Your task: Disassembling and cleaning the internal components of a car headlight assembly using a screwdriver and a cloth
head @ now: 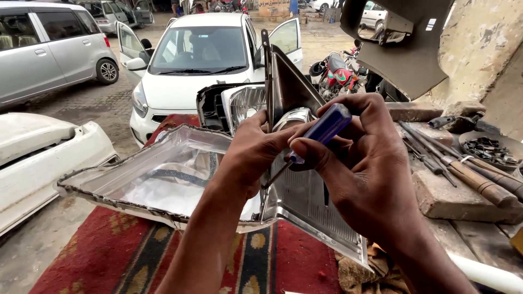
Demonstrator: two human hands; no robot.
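Observation:
My right hand [362, 163] grips a screwdriver with a blue handle [326, 126], its thin shaft slanting down-left toward the headlight part. My left hand [256, 149] holds a chrome headlight reflector housing [305, 198] upright, fingers wrapped over its round bulb opening. In front of it lies a clear headlight lens cover [152, 174], hollow side up, on a red patterned rug [109, 256]. Behind my left hand stands the black headlight body [215, 106] with a ribbed clear lens.
Several wooden-handled tools [468, 177] lie on bricks at right beside a dish of small metal parts [490, 149]. A white bumper [38, 158] lies left. A white car [196, 60] with open doors, a silver car [43, 49] and a motorcycle [338, 71] stand behind.

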